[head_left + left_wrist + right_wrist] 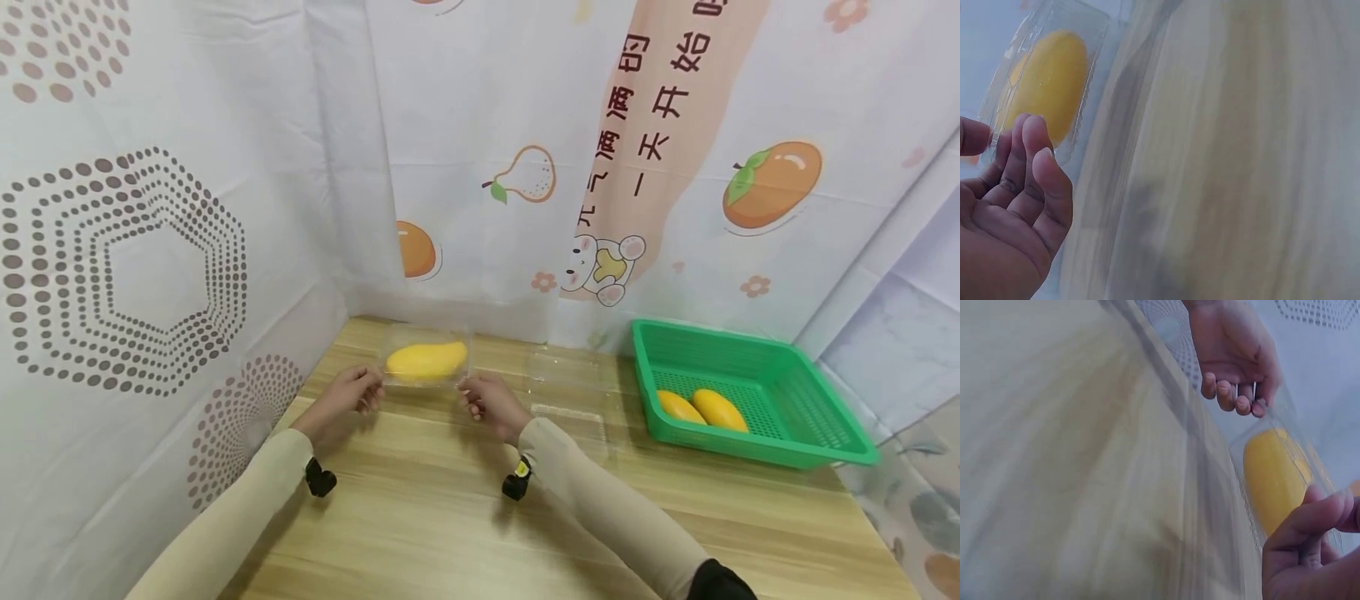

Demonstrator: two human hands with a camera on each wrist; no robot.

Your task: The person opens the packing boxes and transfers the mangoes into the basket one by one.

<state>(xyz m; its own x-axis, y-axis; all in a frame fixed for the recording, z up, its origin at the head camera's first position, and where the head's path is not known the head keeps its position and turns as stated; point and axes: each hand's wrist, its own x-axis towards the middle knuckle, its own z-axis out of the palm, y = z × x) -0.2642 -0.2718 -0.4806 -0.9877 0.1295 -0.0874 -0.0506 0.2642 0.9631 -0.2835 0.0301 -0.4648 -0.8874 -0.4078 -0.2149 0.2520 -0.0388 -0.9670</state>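
A yellow mango [426, 361] lies inside a clear plastic box [471, 343] toward the back left of the wooden table. My left hand [352, 392] pinches the box's near left corner between thumb and index finger, the other fingers loosely bent. At the near right corner, my right hand [495, 406] pinches the box edge with thumb and index finger. In the left wrist view the mango [1050, 84] shows through the transparent wall. The right wrist view has the left hand [1235, 356] and right hand [1310, 544] at opposite ends of the box.
To the right, another clear plastic container [566, 379] sits on the table [420, 500]. Beyond it stands a green basket [750, 337] with two mangoes, one left [678, 407] and one right [718, 410]. Printed curtains [465, 108] hang behind and at the sides.
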